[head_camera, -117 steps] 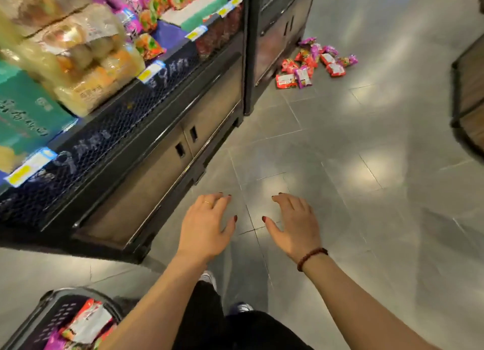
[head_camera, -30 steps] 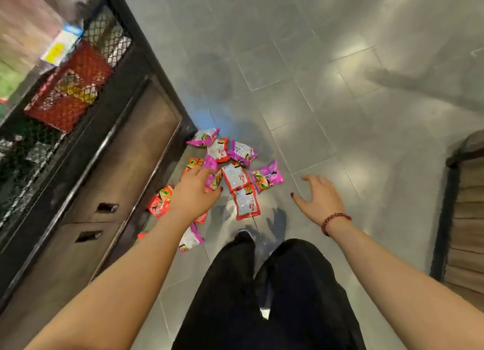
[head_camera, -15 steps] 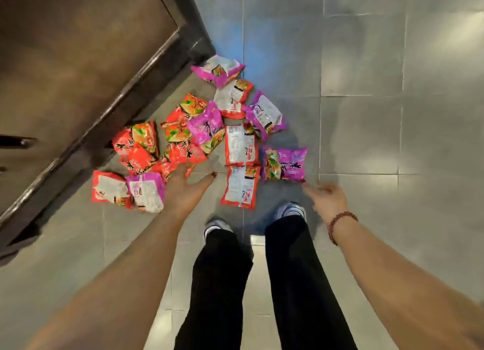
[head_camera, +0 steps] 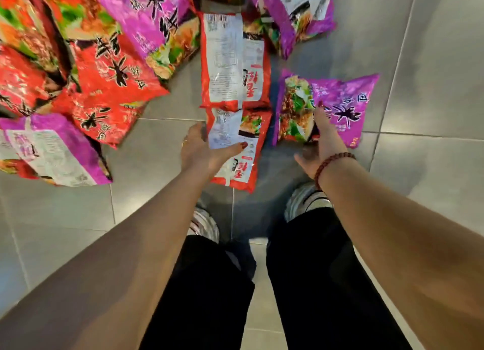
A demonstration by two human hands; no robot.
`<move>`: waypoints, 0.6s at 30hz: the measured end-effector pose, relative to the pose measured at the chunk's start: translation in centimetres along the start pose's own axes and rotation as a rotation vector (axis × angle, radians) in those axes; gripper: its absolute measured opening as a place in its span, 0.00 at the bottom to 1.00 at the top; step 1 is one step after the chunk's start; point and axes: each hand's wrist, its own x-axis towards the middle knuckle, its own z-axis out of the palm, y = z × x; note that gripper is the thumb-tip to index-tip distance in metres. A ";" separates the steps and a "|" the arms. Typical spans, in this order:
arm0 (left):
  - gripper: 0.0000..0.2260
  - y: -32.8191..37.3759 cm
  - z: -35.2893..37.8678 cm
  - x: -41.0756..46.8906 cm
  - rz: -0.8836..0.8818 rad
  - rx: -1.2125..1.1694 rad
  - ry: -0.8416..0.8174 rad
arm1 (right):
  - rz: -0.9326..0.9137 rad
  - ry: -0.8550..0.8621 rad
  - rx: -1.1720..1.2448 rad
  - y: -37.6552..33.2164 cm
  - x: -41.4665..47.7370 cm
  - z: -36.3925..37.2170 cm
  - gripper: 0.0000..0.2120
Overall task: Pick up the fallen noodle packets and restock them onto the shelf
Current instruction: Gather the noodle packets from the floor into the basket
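Observation:
Several red and purple noodle packets lie scattered on the grey tiled floor. My left hand pinches the nearest red noodle packet at its left edge, thumb on top and fingers underneath. My right hand lies flat on the lower edge of a purple noodle packet, fingers stretched over it and thumb splayed off to the side. Another red packet lies face down just beyond the pinched one. The shelf is out of view.
A heap of red packets and purple packets fills the upper left, with one purple packet nearer at the left edge. My two shoes stand just behind the packets. Bare tiles extend to the right.
I have bent much closer to the floor. My left hand moved right and took hold of the nearest red packet. My right hand reached forward onto the purple packet.

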 end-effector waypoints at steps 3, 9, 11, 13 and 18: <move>0.46 -1.4 1.5 0.9 0.016 0.060 0.024 | -0.104 0.064 0.046 0.8 3.2 0.6 0.53; 0.30 -2.1 2.3 2.0 -0.024 -0.022 -0.002 | -0.187 0.082 0.211 0.9 3.3 1.5 0.38; 0.21 -1.8 1.7 1.7 -0.051 -0.054 -0.038 | -0.192 0.049 0.259 0.9 2.7 1.8 0.46; 0.18 -1.4 1.1 1.1 -0.080 -0.115 -0.060 | -0.207 0.055 0.251 1.0 2.2 1.6 0.62; 0.18 1.1 -2.1 -2.5 -0.067 -0.292 -0.056 | -0.215 -0.054 0.270 -1.1 -4.9 0.4 0.36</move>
